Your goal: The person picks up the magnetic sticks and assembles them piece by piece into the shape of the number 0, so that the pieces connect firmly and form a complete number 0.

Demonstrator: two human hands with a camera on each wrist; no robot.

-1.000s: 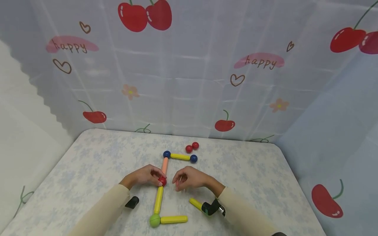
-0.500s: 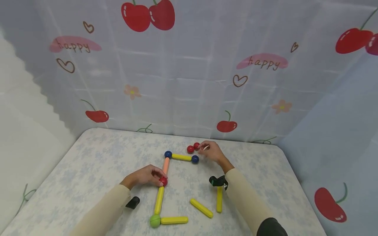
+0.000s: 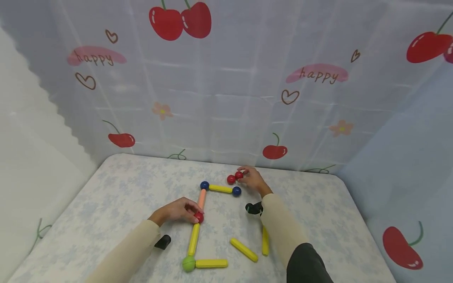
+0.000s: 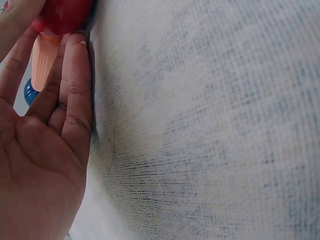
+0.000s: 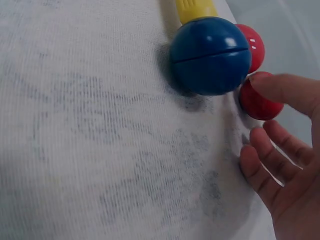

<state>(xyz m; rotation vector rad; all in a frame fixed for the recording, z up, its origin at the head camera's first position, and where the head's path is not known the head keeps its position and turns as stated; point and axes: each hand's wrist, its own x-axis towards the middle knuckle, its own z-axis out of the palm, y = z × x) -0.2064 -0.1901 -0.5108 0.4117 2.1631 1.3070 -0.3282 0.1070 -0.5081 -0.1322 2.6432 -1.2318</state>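
In the head view my left hand (image 3: 178,209) pinches a red ball (image 3: 199,217) between thumb and fingers. That ball joins an orange rod (image 3: 202,199) and a yellow rod (image 3: 193,239); the orange rod also shows in the left wrist view beyond the fingers. At the back of the table my right hand (image 3: 254,180) has thumb and finger around another red ball (image 3: 238,175). The right wrist view shows the thumb against this ball (image 5: 260,102), the other fingers loosely bent below it. A third red ball (image 3: 231,179) sits right beside it.
A blue ball (image 3: 204,185), a yellow rod (image 3: 221,189) and a second blue ball (image 3: 236,191) continue from the orange rod. Nearer lie a green ball (image 3: 188,263) with a yellow rod (image 3: 211,263), and two loose yellow rods (image 3: 244,250). A patterned curtain (image 3: 226,118) hangs behind.
My right hand has gone from beside the left hand to the red balls at the back and closed around one. The left hand keeps its hold on the red ball.
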